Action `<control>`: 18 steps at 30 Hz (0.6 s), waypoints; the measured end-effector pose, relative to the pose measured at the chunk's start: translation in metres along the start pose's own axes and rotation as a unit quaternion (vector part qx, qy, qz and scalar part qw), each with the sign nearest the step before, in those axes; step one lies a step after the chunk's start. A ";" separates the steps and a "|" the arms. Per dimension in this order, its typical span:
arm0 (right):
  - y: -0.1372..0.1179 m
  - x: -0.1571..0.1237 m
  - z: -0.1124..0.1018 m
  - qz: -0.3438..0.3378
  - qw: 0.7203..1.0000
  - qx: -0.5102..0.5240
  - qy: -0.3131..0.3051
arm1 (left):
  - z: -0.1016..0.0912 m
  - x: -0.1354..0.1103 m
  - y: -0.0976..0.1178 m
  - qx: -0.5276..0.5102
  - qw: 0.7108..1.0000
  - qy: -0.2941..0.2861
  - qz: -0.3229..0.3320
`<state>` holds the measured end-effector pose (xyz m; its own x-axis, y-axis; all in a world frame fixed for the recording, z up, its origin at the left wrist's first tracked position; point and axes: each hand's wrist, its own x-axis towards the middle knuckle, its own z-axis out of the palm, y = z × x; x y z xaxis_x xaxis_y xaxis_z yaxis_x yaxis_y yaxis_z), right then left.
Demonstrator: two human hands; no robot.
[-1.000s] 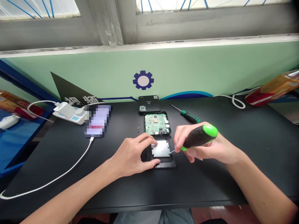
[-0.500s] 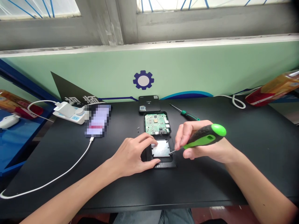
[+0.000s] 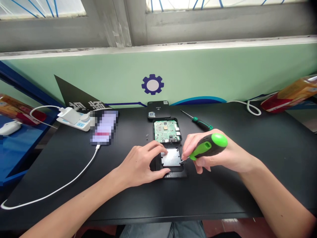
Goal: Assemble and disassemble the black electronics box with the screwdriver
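Observation:
My left hand [image 3: 141, 165] rests on the left side of a black case half [image 3: 173, 172] that carries a silver metal plate [image 3: 170, 157]; its fingers curl around the case's edge. My right hand [image 3: 213, 155] grips a black-and-green screwdriver [image 3: 209, 146], whose tip touches the plate's right edge. Just behind lies the other case half with a green circuit board [image 3: 165, 131].
A small green screwdriver [image 3: 198, 121] lies behind my right hand. A black lid [image 3: 158, 109] sits by the wall, tiny screws [image 3: 146, 136] left of the board. A phone [image 3: 104, 127] with a white cable [image 3: 61, 186] and a power strip [image 3: 74, 119] are at the left.
The screwdriver handle has swung slightly left and lower, and my right hand has shifted a little toward the plate. My left hand has stayed put.

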<state>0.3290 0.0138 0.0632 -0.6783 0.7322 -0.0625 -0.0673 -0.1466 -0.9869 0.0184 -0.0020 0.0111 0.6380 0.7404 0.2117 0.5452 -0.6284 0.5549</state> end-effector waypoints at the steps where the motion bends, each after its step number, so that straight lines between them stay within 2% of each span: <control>1: -0.001 0.000 0.001 -0.001 1.000 -0.007 0.010 | 0.000 0.000 0.000 0.000 1.000 0.000 0.000; 10: -0.001 0.003 0.004 -0.059 0.996 -0.042 0.051 | 0.001 0.000 0.001 -0.006 1.000 0.009 0.003; 15: 0.001 0.002 0.005 -0.055 0.997 -0.003 0.060 | -0.006 0.001 0.004 0.003 0.997 0.077 0.017; 18: 0.005 0.001 0.004 -0.054 0.997 0.015 0.051 | -0.012 0.003 0.000 0.042 0.990 0.136 -0.022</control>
<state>0.3254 0.0107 0.0584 -0.5881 0.8083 0.0282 -0.1586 -0.0811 -0.9840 0.0136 0.0028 0.0220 0.4492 0.7973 0.4032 0.6202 -0.6031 0.5016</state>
